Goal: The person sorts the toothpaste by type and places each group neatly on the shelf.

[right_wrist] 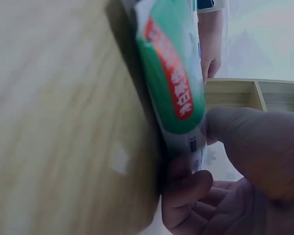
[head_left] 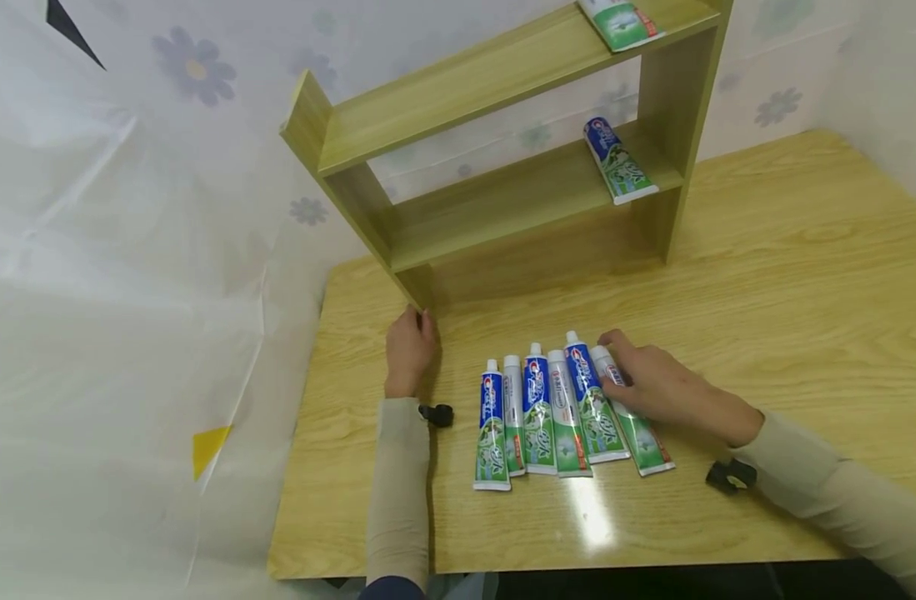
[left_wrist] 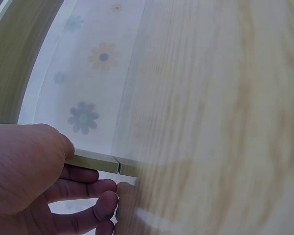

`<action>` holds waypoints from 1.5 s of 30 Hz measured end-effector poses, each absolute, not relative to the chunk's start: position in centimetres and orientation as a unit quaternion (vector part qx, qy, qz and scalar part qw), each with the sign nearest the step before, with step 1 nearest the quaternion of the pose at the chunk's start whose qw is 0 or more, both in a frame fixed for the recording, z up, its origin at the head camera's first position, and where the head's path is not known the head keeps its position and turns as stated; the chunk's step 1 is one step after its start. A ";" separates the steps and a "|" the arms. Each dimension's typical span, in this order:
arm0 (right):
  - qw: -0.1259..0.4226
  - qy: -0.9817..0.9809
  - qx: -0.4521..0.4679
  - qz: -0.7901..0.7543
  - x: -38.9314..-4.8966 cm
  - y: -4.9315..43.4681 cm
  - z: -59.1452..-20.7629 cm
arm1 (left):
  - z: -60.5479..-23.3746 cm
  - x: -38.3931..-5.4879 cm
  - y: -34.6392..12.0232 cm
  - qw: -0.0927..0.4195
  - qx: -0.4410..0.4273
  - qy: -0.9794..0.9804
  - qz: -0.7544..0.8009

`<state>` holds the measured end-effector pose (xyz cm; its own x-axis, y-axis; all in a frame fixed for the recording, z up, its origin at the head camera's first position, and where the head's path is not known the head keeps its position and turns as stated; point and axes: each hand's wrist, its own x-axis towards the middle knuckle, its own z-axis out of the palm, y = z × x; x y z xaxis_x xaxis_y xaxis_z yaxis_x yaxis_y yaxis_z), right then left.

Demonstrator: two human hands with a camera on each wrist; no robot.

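Note:
My right hand [head_left: 656, 387] holds the rightmost toothpaste tube [head_left: 643, 442], white and green, by its upper part. In the right wrist view the thumb lies on one side of this tube [right_wrist: 174, 73] and the curled fingers on the other, close over the table. Several more tubes lie to its left in a row, caps away from me: blue-and-green ones such as the leftmost tube [head_left: 492, 433], alternating with slim white-and-green ones. At the lower front corner of a wooden shelf [head_left: 495, 221], my left hand [head_left: 410, 354] grips the side panel's edge [left_wrist: 95, 163] between thumb and fingers.
A blue-and-green tube [head_left: 618, 162] rests at the right end of the middle shelf board, and a white-and-green tube [head_left: 621, 23] on the board above. The shelf stands on a wooden table [head_left: 788, 333], before a flower-patterned wall covering [head_left: 195, 67]. The table's front edge is near my body.

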<state>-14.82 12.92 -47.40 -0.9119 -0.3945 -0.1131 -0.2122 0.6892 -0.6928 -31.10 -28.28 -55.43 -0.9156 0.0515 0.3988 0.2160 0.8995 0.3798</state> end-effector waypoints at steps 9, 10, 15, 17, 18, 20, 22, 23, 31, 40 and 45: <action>0.081 0.906 -0.176 -0.376 -14.5 13.1 -47.4 | -53.1 -29.7 -27.2 0.184 -0.066 -0.951 -0.238; 0.067 0.905 -0.179 -0.379 -14.5 13.1 -47.3 | -53.1 -29.7 -27.2 0.181 -0.064 -0.952 -0.238; -0.011 0.900 -0.191 -0.391 -14.7 12.8 -46.4 | -53.6 -30.0 -27.2 0.176 -0.063 -0.948 -0.257; -0.037 0.898 -0.199 -0.392 -15.0 12.7 -45.9 | -51.9 -29.0 -26.4 0.164 -0.058 -0.948 -0.268; -0.047 0.896 -0.203 -0.393 -15.1 12.7 -45.7 | -51.8 -29.0 -26.4 0.169 -0.061 -0.947 -0.265; -0.059 0.894 -0.209 -0.393 -15.4 12.6 -45.0 | -52.0 -29.2 -26.5 0.169 -0.064 -0.950 -0.255; -0.073 0.892 -0.218 -0.390 -15.8 12.4 -44.2 | -53.0 -29.8 -27.0 0.175 -0.065 -0.954 -0.236; -0.075 0.891 -0.221 -0.390 -15.9 12.3 -43.7 | -53.9 -30.4 -27.4 0.183 -0.068 -0.954 -0.229; -0.114 0.888 -0.262 -0.361 -17.2 11.7 -39.3 | -55.1 -31.0 -27.9 0.174 -0.066 -0.959 -0.215; -0.183 0.870 -0.289 -0.356 -18.8 10.3 -34.6 | -55.0 -31.0 -27.9 0.171 -0.066 -0.959 -0.218; -0.190 0.871 -0.284 -0.352 -19.8 9.7 -32.1 | -54.8 -30.9 -27.8 0.171 -0.062 -0.960 -0.213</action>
<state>-19.81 9.74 -32.14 -0.7664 -0.3615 0.5310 -0.6289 0.5906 -0.5056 -30.90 -27.77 -54.79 -0.9337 0.0460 0.3550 0.1920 0.9013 0.3883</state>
